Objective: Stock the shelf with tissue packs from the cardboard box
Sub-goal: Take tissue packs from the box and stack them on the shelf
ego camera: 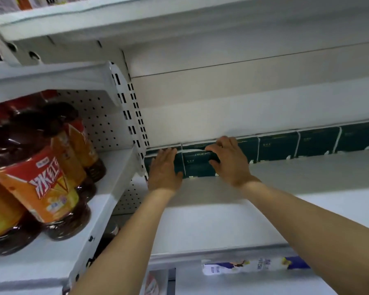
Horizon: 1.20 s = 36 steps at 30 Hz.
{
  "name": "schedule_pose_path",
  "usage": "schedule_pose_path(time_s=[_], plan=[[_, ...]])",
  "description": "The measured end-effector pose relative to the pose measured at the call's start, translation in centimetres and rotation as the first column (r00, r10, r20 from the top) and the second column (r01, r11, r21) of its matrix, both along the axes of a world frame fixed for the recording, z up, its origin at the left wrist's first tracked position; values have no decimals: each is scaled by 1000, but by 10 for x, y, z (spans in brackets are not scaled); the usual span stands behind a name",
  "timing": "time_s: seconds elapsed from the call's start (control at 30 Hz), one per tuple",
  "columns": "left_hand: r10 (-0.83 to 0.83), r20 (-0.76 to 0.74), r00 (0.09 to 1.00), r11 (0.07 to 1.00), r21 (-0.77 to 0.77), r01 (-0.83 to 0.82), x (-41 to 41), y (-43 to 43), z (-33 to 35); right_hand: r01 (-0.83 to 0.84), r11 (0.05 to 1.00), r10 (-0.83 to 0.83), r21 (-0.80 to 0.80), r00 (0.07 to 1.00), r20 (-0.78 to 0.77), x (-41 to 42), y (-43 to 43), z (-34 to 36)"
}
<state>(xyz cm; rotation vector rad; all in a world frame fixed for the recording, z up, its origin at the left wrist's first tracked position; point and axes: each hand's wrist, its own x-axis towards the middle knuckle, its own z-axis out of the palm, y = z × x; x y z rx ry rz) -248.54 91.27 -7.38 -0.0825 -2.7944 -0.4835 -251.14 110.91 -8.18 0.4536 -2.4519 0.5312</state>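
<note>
Head view: we have both hands up on the white shelf (285, 173), working at the end of the row nearest the slotted upright (136, 128), which we take as our landmark. Our left hand (163, 169) lies flat and open, fingers together, pressed against the face of the dark green tissue pack (197, 165) that sits just beside the upright. Our right hand (229, 161) is on the far side of that pack from the upright, fingers curled over its top edge and thumb against its front, so it grips the pack loosely rather than clamps it. Away from the upright, a row of packs (307, 145) in the same green runs along the back panel, each touching the next. The cardboard box is not in view.

We judge the pack to be nearly seated but not yet pushed fully back, since it stands forward of the row. The risks from here are plain. If we push harder with one hand than the other, the pack could skew and wedge against the upright. The soft wrapping could crumple under the curled fingers. If we let go too early, the pack stays proud of the line. On the other side of the upright, the tea bottles (49, 177) stand clear of our arms.
</note>
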Motion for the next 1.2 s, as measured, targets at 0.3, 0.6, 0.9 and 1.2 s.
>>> schedule_pose_path(time_s=[0.3, 0.6, 0.9, 1.2], plan=[[23, 3, 1000, 999, -43, -23, 12, 5, 14, 71, 997, -70, -17, 994, 84, 10, -5, 6], [-255, -115, 960, 807, 521, 277, 73, 104, 37, 52, 867, -33, -496, 998, 46, 118, 77, -2], [-760, -32, 649, 465, 670, 579, 178, 283, 2, 388, 576, -421, -720, 895, 145, 264, 219, -37], [-895, 342, 285, 445, 724, 527, 270, 405, -94, 693, 338, -494, -636, 707, 507, 413, 322, -112]])
